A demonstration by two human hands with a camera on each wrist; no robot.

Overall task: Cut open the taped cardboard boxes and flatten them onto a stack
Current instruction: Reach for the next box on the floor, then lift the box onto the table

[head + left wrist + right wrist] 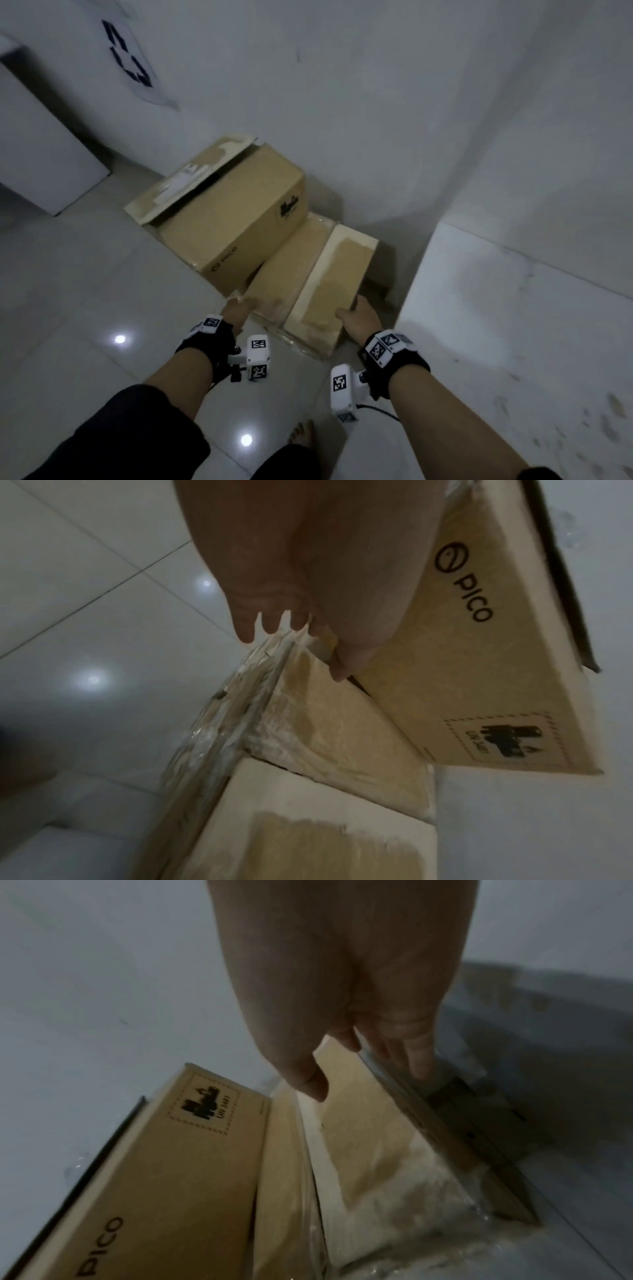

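Note:
A brown cardboard box (236, 219) printed PICO lies on its side on the tiled floor against the wall, its far flap (191, 178) hanging open. Two tape-marked flaps stick out at its near end. My left hand (236, 310) grips the near corner of the left flap (291, 263); in the left wrist view the hand (294, 639) has its fingers curled over the taped edge and the thumb on top of the flap (342, 737). My right hand (359, 315) pinches the right flap (335, 284), thumb on top and fingers under its edge (411, 1056). No cutter is in view.
A white raised ledge (513, 325) stands close on the right of the box. A white board (41, 154) leans at the left, and a recycling sign (130, 58) hangs on the wall. My bare foot (301, 433) is on the floor below the hands.

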